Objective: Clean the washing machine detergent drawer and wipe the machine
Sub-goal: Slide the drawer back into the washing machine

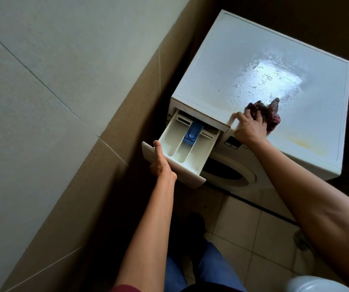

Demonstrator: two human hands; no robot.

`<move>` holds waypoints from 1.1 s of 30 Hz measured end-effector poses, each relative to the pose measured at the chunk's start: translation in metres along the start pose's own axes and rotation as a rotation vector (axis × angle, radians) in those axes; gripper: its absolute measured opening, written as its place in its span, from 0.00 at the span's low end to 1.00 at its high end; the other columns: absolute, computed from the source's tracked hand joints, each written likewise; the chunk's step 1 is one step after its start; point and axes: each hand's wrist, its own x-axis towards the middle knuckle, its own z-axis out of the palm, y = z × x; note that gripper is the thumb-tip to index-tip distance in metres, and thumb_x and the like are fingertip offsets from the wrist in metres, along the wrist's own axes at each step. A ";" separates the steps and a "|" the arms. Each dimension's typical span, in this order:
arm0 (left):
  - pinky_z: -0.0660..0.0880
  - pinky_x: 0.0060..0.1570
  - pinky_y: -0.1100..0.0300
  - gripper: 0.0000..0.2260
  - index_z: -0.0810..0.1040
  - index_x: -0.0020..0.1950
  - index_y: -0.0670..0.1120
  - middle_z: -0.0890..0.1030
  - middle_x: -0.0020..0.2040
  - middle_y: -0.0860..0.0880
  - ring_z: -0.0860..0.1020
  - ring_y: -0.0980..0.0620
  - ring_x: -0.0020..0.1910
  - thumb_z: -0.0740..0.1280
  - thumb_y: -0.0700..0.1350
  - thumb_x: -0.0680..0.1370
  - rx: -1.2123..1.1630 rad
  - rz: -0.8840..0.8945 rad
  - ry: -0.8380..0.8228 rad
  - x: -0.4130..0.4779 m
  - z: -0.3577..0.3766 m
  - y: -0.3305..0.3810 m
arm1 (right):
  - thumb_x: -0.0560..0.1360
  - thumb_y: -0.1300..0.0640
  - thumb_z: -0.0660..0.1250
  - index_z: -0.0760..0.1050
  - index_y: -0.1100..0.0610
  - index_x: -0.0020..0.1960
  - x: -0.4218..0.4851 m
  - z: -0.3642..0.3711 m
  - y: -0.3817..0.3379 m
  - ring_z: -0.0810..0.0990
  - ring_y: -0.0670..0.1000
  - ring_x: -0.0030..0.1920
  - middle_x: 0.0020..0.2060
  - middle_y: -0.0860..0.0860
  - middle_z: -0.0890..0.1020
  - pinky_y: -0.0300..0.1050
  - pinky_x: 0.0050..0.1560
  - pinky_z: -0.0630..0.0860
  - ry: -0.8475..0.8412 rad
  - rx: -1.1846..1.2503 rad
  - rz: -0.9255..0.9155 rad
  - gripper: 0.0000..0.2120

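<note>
White washing machine (232,49) beside a tiled wall (43,102), detergent drawer (170,142) pulled out at its upper front corner, blue insert (192,133) in the middle compartment, left hand (160,162) gripping the drawer's front panel, right hand (250,129) clutching a dark red cloth (271,115) on the wet machine top, at its front edge.

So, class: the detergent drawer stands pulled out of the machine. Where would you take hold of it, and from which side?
I'd grip the detergent drawer by its front panel, coming from the front, where the left hand is. The panel juts wider than the tray, offering a lip, while the back end sits inside the washing machine. The right hand holds the cloth.
</note>
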 end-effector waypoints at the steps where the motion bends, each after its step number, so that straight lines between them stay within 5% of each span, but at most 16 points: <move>1: 0.66 0.66 0.46 0.43 0.67 0.71 0.41 0.72 0.68 0.43 0.71 0.42 0.66 0.70 0.69 0.66 -0.001 0.002 0.001 0.000 0.000 0.000 | 0.75 0.58 0.63 0.63 0.44 0.67 0.000 0.000 0.000 0.49 0.66 0.75 0.76 0.55 0.56 0.65 0.71 0.53 -0.004 0.000 0.000 0.23; 33: 0.62 0.71 0.45 0.47 0.57 0.76 0.42 0.67 0.72 0.43 0.66 0.42 0.71 0.69 0.68 0.68 0.146 0.005 -0.207 0.004 0.056 0.015 | 0.72 0.64 0.60 0.64 0.50 0.63 0.008 -0.005 -0.007 0.51 0.71 0.73 0.73 0.62 0.59 0.69 0.69 0.54 -0.027 -0.066 0.000 0.21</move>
